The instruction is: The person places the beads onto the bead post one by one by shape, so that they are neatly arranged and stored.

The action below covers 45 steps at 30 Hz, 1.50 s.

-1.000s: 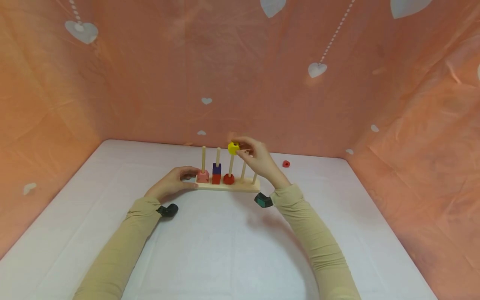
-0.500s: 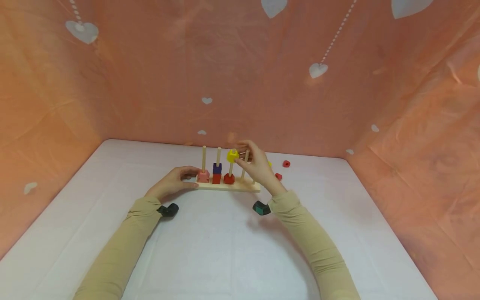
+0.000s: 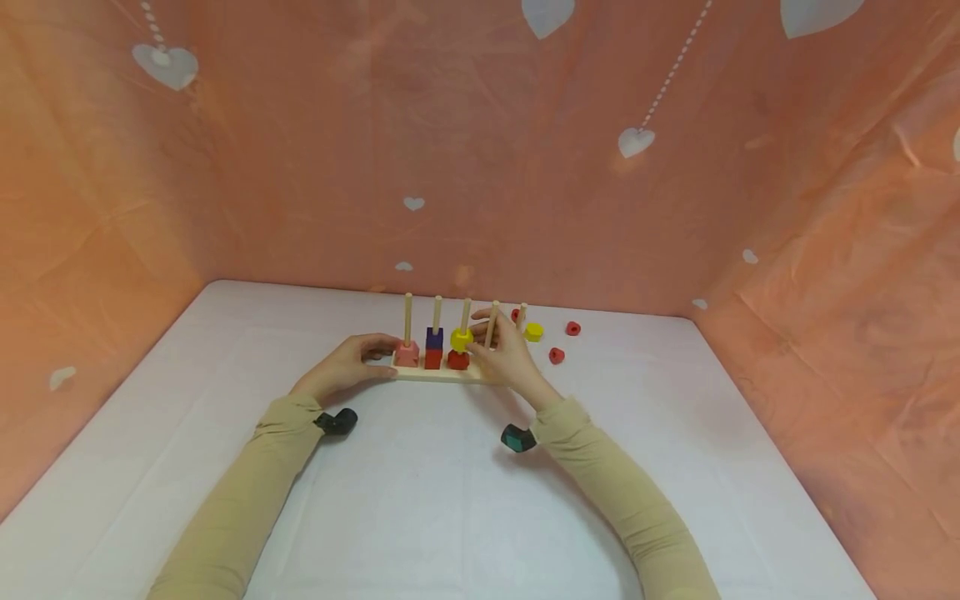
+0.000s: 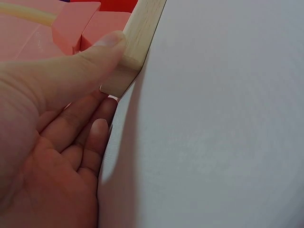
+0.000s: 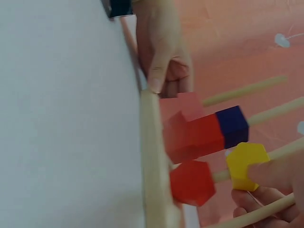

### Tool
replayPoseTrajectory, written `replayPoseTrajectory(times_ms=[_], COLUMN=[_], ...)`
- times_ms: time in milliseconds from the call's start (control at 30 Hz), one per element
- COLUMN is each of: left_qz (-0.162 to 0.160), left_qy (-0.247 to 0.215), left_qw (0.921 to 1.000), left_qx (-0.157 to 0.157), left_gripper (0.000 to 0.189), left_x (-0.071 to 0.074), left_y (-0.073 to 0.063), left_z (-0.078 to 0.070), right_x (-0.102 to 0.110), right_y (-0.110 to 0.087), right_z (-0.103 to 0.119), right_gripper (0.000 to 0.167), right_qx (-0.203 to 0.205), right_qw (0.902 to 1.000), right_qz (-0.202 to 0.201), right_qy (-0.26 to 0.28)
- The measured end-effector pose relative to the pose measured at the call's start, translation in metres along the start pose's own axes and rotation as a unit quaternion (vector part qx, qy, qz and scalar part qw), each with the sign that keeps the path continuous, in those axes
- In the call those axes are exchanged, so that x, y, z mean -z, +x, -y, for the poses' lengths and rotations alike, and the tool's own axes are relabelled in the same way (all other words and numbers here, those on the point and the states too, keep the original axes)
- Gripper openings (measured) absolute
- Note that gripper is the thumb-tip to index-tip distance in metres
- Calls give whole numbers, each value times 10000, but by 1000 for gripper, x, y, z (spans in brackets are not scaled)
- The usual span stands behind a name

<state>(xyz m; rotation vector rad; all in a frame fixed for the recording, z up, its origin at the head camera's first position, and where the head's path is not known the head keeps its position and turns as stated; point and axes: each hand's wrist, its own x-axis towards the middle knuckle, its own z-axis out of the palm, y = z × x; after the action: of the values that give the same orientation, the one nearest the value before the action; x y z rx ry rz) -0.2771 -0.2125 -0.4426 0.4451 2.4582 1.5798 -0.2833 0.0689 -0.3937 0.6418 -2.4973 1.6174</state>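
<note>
R hand: pinches yellow faceted bead, mid-frame, threaded on 3rd peg fr. L, just above red bead; lower straight, no tilt. L hand: grips pegboard L end; brace firmly.

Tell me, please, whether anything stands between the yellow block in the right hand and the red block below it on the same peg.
Nothing visible does: the yellow block is threaded on the peg, pinched by the right hand, and only bare peg shows between it and the red block.
</note>
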Motion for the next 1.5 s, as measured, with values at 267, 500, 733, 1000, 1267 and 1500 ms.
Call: replayPoseTrajectory(times_ms=[267,500,733,1000,1267,1500], left_qz=[-54,-20,-30,-64,-50,-59], left_qy=[67,36,125,179,198,194], left_qw=[10000,9999,9999,9998,9998,9997], left_qx=[49,-124,-61,-80,-88,-162], left_gripper=[60,59,60,60,59,59], left_x=[-1,0,-2,-4,-4,-3], left_y=[-2,-2,-1,-1,-1,0], left_z=[0,0,2,-1,-1,0], right_x=[-1,21,72,126,138,133], right_y=[-7,-27,-47,-43,-32,-22], right_z=[-12,-5,-11,-44,-74,-88], right_gripper=[40,60,52,36,38,38], right_qx=[31,259,477,160,-388,-823], right_qw=[9998,9956,9805,9902,9897,9844], right_qz=[178,807,1772,867,462,572], right_qy=[26,-399,-706,-1086,-1298,-1448])
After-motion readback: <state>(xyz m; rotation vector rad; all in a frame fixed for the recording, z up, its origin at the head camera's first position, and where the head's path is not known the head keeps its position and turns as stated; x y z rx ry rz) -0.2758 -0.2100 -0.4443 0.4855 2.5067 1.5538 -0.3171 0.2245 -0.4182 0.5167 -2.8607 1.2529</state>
